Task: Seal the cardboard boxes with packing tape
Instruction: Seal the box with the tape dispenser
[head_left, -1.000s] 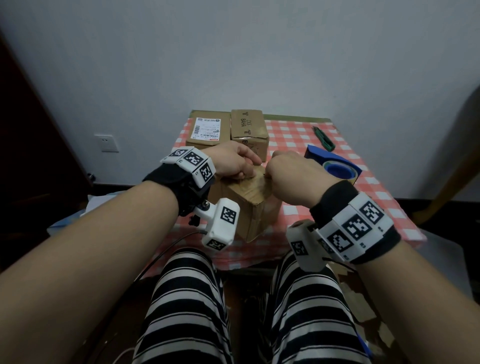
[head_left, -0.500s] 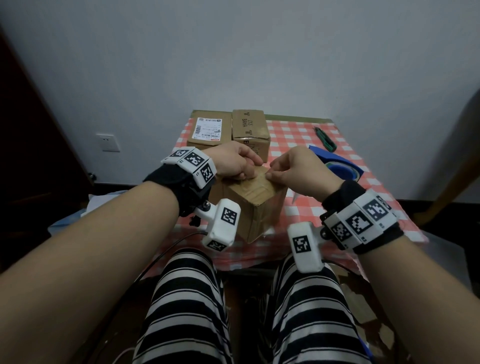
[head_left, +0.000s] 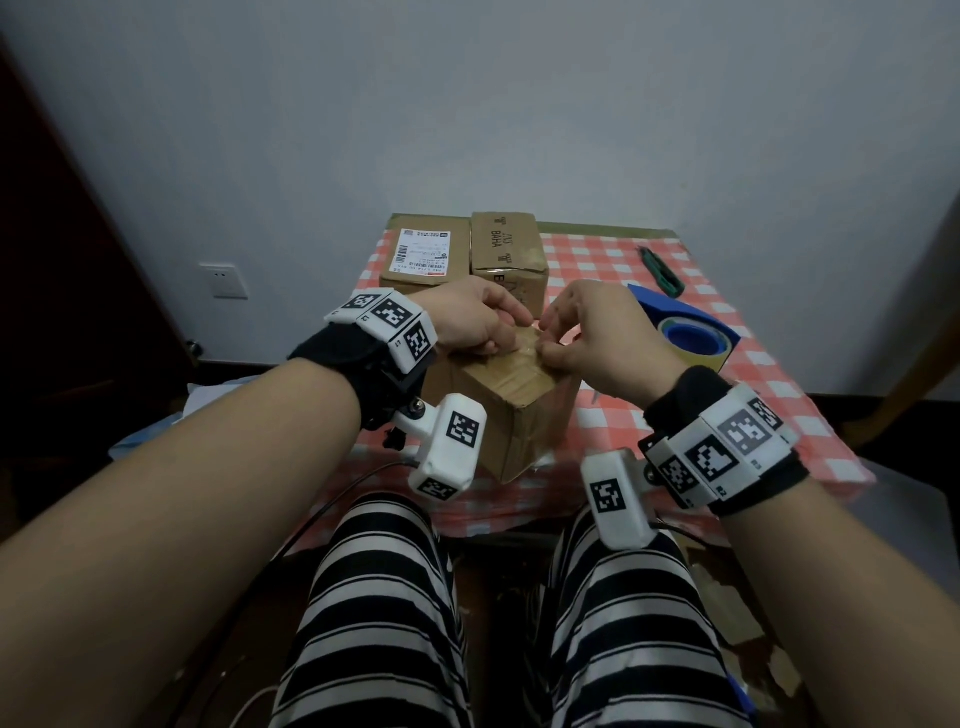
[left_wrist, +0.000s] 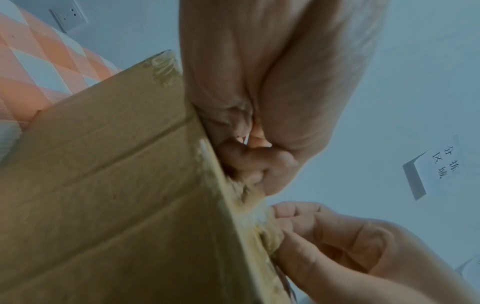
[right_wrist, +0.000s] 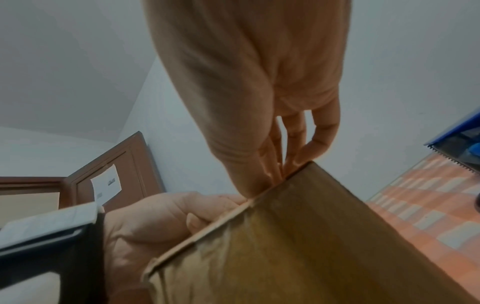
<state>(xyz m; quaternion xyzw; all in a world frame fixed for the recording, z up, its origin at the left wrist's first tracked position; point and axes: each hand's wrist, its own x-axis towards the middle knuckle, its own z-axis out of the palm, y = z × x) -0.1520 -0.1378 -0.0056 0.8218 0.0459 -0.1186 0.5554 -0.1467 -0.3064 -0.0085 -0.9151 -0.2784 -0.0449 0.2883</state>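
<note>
Checked-cloth worktop: left hand curls down on the near box, while right hand, just beside it, pinches at the tape on top. Pressing-down step, it seems; next comes the tape dispenser beyond the right hand.

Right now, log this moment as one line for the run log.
step: pressing tape on near box | left hand: steadying box top | right hand: pinching tape at top edge | tape dispenser: on table, untouched

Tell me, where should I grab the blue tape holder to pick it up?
Probably take the blue tape holder by its smooth blue body, coming from above. It lies flat on the checked cloth, and the right wrist view shows a saw-toothed cutter along one edge, so keep fingers away there.
</note>
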